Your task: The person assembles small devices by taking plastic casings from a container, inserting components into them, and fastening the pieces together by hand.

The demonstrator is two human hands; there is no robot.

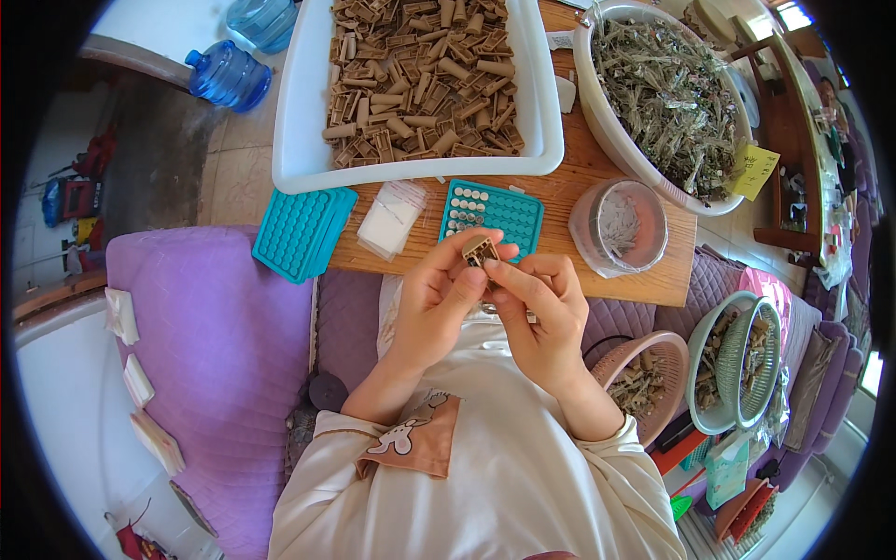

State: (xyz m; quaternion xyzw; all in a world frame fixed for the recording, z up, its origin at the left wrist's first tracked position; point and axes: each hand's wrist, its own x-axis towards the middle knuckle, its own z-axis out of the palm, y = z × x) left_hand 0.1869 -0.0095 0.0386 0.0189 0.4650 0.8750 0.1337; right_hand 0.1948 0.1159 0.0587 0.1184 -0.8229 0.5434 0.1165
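Observation:
My left hand (434, 303) pinches a small brown paper tube piece (480, 250) between thumb and fingers, just above my lap. My right hand (537, 313) meets it from the right, its fingertips touching the same piece. Straight ahead on the wooden board (579, 177) lies a teal tray with round holes (492, 213), a few holes at its left end filled with pale pieces. What is inside the brown piece is hidden by my fingers.
A white tub (299, 140) of several brown tubes sits at the back. A white basin (597, 121) of dried herb stands right of it, a round lidded container (618, 227) nearer. Spare teal trays (301, 231) and small plastic bags (392, 219) lie left. Baskets (737, 364) stand at right.

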